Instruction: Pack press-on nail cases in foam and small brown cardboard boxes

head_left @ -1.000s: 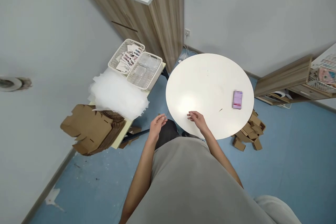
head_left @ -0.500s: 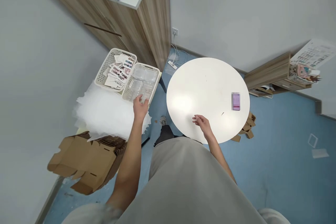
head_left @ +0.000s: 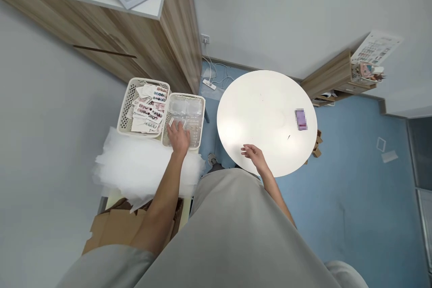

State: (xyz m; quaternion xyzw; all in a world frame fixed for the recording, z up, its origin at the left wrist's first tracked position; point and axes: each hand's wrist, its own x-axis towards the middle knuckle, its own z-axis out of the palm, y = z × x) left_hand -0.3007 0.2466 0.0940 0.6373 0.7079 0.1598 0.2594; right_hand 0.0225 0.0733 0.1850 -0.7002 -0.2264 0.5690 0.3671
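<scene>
Left hand (head_left: 180, 141) nearer: clear cases (head_left: 185, 107) just past its spread fingers; can't tell if pinching. Right hand (head_left: 255, 156) empty, fingers parted.

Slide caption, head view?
Left hand at a basket of clear plastic cases; right hand over the round white table.

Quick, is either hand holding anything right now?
Left hand: at the clear containers; grip cannot be told.
Right hand: open, holding nothing, near the white table.

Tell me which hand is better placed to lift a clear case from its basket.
Probably the left hand: it is over the clear cases in the basket, while the right hand is farther off, by the round table.
</scene>
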